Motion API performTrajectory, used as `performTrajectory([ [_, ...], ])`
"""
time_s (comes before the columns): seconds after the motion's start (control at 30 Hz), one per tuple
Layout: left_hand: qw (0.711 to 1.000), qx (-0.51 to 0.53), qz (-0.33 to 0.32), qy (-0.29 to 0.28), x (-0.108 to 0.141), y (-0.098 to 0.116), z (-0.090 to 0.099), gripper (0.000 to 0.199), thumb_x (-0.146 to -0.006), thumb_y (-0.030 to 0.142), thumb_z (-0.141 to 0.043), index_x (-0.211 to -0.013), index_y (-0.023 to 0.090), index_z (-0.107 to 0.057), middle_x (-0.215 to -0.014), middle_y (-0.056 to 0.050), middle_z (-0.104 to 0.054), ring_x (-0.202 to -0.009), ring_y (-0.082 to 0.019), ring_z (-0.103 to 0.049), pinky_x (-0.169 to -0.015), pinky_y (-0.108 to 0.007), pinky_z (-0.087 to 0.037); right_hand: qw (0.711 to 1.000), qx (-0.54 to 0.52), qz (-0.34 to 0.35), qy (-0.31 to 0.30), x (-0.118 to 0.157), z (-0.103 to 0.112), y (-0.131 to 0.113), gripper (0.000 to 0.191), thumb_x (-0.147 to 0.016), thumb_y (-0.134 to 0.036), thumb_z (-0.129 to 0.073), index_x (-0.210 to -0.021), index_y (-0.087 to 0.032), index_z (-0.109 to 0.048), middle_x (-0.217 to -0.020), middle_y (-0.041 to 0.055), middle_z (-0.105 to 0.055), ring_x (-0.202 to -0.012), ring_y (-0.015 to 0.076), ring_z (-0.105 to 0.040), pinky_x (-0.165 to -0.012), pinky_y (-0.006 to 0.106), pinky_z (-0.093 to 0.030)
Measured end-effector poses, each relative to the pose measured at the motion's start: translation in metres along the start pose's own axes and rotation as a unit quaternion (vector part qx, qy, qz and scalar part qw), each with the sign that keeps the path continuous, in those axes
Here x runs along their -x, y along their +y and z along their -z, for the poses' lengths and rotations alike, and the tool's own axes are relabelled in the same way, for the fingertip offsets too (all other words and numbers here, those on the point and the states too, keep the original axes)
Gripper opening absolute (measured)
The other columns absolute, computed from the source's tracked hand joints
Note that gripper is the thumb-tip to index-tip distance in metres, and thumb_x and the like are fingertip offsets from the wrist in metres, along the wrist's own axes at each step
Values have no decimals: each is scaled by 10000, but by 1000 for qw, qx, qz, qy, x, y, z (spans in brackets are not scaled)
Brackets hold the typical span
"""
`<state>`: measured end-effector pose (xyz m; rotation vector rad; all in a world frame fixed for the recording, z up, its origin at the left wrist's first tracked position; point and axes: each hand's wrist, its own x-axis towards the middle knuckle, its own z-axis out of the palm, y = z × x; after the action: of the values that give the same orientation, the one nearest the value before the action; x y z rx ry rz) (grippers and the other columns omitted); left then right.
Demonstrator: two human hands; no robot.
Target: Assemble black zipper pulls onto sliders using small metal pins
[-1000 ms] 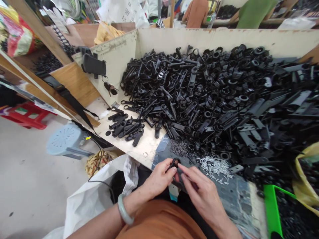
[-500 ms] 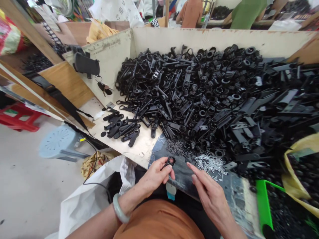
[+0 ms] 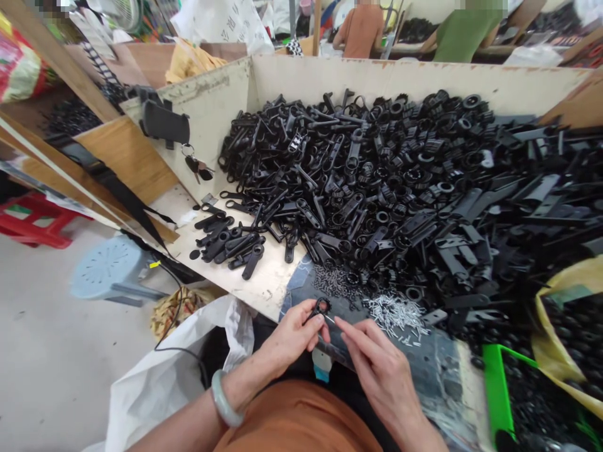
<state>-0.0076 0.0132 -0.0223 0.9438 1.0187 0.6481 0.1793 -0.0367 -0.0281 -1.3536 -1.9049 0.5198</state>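
My left hand [image 3: 298,328] is closed on a black plastic part with a ringed end [image 3: 327,306], the ring facing up and the rest mostly hidden by my fingers. My right hand [image 3: 379,364] pinches a thin silver pin [image 3: 330,319], whose tip points at the ringed end. Whether the pin touches the part is too small to tell. Just beyond my hands, a heap of silver pins [image 3: 398,316] lies on the dark work mat [image 3: 431,358]. Beside it is a scatter of tiny dark pieces [image 3: 332,280].
A big pile of black plastic parts [image 3: 348,176] fills the walled bench. Several black handle-like pieces [image 3: 228,242] lie at left. A green bin [image 3: 497,389] and a yellow sack [image 3: 549,301] stand at right; a white sack [image 3: 141,383] hangs at lower left.
My right hand has moved left from beside the pin heap to the ringed part, and a silver pin now shows at its fingertips. The left hand stays nearly still.
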Motion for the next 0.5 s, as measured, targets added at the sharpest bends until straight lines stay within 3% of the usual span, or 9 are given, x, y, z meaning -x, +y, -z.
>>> performTrajectory([
  [0.37,1000,7,0,-5,1,-1,0,379,-936,471,-574,-1109,135,-546,-700,16,-627,-479,-54,-358,-497,-225,-243,997,72,16,0,3,-2,-2,348,-1045,-169,-450,-1270,-238,-706,-938,40,-719,-790,129,-705,-703,195,-515],
  [0.5,1000,-2,8,3,0,1,-2,356,-926,459,-568,-1073,136,-539,-675,20,-610,-476,-56,-356,-496,-224,-247,991,131,43,5,4,-3,-1,364,-1054,-156,-418,-1252,-222,-716,-871,32,-721,-735,127,-675,-683,207,-479],
])
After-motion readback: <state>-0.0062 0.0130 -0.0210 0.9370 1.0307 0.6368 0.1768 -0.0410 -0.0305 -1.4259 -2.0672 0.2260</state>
